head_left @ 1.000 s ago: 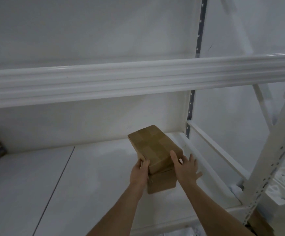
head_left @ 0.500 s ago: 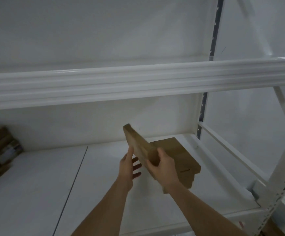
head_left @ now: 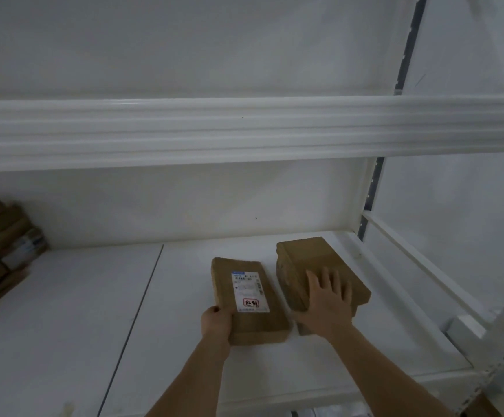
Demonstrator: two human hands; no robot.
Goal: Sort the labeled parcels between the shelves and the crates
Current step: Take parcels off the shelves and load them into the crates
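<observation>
Parcel placement on the lower shelf (head_left: 73,311). My left hand (head_left: 217,323) grips the near corner of the labeled parcel (head_left: 246,299), lying flat, label up; my right hand (head_left: 325,299), fingers spread, rests on the plain stacked parcels (head_left: 313,266) just beside it. To finish well, I should square the labeled parcel alongside its neighbour, label kept visible. Half a second ago I held it tilted on edge above the shelf.
</observation>
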